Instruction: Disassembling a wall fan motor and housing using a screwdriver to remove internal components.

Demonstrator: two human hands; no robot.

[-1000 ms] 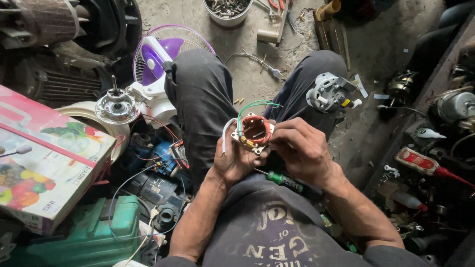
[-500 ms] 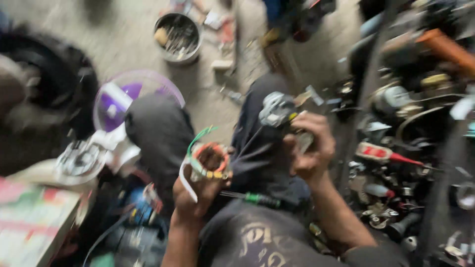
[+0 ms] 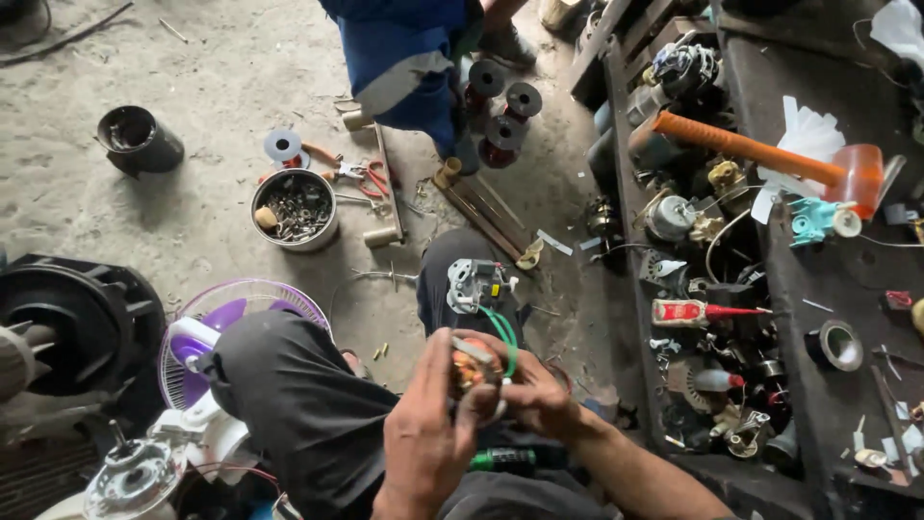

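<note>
- View swings right and up: pink box and green case drop out of frame; cluttered shelf (image 3: 731,318), metal tin of screws (image 3: 294,207) and another person's blue trouser leg (image 3: 404,58) now show.
- Right hand (image 3: 539,395), half a second ago up at the grey motor part (image 3: 476,284) on the knee, is back at the copper-wound coil (image 3: 472,366).
- Left hand (image 3: 428,433) now grips the coil from the near side.
- Blur is gone.
</note>
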